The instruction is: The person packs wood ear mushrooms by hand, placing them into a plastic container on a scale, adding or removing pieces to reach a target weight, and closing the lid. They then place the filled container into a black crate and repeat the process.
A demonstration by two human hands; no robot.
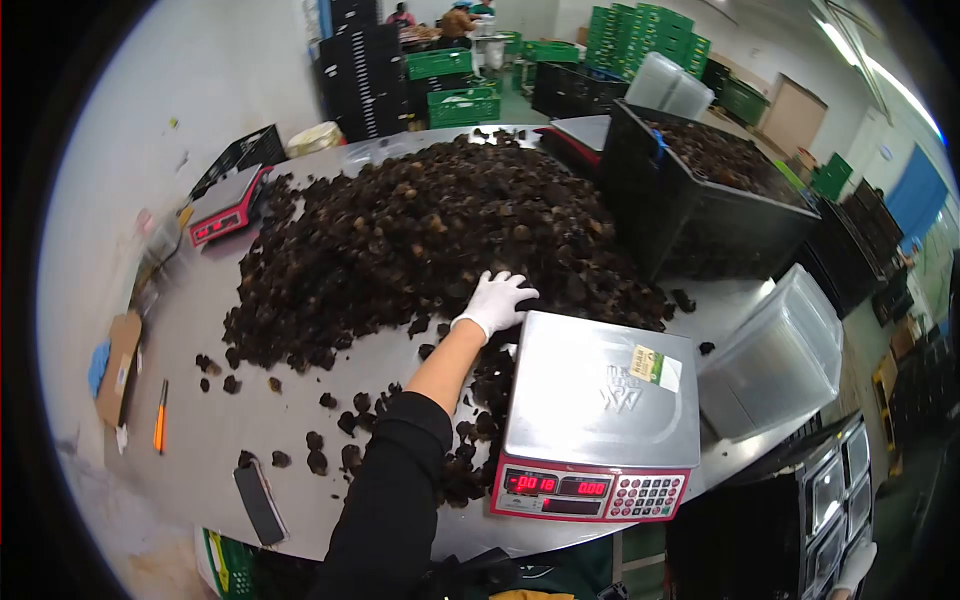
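My left hand (494,304), in a white glove, reaches to the near edge of a big heap of dark brown, mushroom-like lumps (430,220). Its fingers are spread, palm down, with nothing visible held. Just right of it stands a red and silver digital scale (604,395) with a bare platform carrying a sticker; its lit display reads -0.018 and 0.00. Loose lumps (316,452) lie under and beside my left forearm. At the lower right edge, my right hand (856,566), also white-gloved, is beside clear plastic containers (828,492); its fingers are too small and partly hidden to read.
A black crate (700,215) full of the lumps stands at back right. Stacked clear tubs (775,355) are right of the scale. Another red scale (227,205), an orange-handled knife (161,416) and a phone-like dark slab (261,503) lie left. People (458,22) work far behind.
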